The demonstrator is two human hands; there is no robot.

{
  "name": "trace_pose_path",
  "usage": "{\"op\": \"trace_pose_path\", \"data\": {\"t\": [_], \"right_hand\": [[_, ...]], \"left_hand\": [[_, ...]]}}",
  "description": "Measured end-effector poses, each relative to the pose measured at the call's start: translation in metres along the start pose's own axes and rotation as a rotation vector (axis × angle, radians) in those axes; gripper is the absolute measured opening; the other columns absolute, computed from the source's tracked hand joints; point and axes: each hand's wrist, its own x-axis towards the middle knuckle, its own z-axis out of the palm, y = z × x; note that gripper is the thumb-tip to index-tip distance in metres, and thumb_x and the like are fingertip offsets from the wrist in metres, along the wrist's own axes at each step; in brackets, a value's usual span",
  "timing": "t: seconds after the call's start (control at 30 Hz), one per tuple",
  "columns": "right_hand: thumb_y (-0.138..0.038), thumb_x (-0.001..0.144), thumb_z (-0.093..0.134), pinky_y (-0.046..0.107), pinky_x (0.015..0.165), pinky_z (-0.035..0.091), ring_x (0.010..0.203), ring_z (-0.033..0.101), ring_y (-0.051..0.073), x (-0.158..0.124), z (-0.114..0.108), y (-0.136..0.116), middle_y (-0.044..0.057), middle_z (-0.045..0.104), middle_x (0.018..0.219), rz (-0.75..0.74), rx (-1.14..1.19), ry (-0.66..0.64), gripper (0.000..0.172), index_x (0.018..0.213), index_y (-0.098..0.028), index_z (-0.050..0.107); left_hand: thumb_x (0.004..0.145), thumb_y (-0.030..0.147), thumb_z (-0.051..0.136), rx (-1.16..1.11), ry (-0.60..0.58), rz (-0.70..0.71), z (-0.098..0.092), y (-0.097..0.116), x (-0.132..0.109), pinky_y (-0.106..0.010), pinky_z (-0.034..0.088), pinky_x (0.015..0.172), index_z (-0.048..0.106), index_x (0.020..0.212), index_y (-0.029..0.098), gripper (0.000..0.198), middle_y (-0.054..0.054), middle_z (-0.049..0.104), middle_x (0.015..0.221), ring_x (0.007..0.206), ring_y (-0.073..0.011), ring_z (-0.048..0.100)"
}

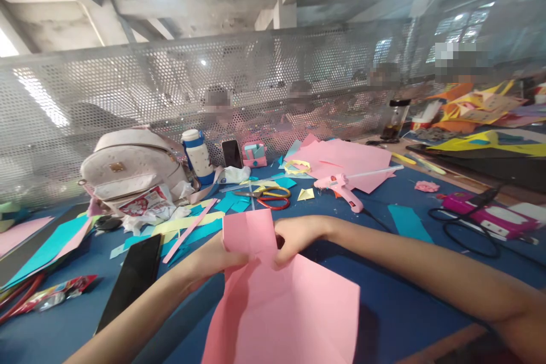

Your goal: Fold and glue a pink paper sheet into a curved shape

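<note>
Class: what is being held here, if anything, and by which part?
Pink paper, near its narrow upper end: left hand on one side, right hand opposite.

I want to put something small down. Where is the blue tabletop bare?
Two bare patches of tabletop stand out: one between the held pink paper and the near side of the right forearm; another between the shiny red wrapper and the flat black phone. It is crowded around the scissors, with blue paper scraps between backpack and glue gun.
</note>
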Motion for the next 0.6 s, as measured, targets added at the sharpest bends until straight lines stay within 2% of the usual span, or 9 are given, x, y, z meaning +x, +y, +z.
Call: {"op": "trace_pose_path", "data": {"t": [0.13,0.27,0.4,0.6], "right_hand": [[-0.024,0.066,0.07,0.021,0.063,0.047,0.077,0.064,0.017,0.0016,0.0059,-0.0031,0.0,0.07,0.085,-0.027,0.004,0.044,0.025,0.089,-0.015,0.073],[-0.023,0.062,0.074,0.022,0.066,0.049,0.078,0.065,0.018,0.0021,0.006,-0.0039,0.0,0.07,0.079,-0.039,0.046,0.078,0.026,0.087,-0.015,0.073],[-0.024,0.06,0.076,0.023,0.063,0.05,0.073,0.065,0.018,0.0024,0.0064,-0.0015,0.0,0.07,0.076,-0.023,0.081,0.078,0.025,0.083,-0.015,0.074],[-0.021,0.061,0.075,0.021,0.065,0.05,0.078,0.065,0.018,0.0042,0.0116,0.0025,0.001,0.072,0.086,-0.027,0.125,0.063,0.027,0.087,-0.015,0.073]], "left_hand": [[0.057,0.013,0.08,0.033,0.073,0.025,0.0019,0.0011,0.0036,-0.024,0.046,0.055,0.073,0.074,0.014,0.019,-0.005,0.069,0.071,0.072,-0.0239,0.064],[0.054,0.013,0.079,0.021,0.116,0.044,0.0009,0.0034,0.0054,-0.027,0.05,0.062,0.073,0.078,0.015,0.025,-0.006,0.07,0.074,0.078,-0.0266,0.065],[0.05,0.01,0.078,0.032,0.169,0.039,0.0018,-0.0002,0.008,-0.027,0.047,0.058,0.073,0.077,0.014,0.028,-0.005,0.07,0.073,0.072,-0.025,0.064],[0.044,0.004,0.078,0.066,0.227,0.031,0.0059,-0.0009,0.0093,-0.025,0.045,0.055,0.074,0.074,0.012,0.031,-0.005,0.07,0.073,0.068,-0.0221,0.062]]}}
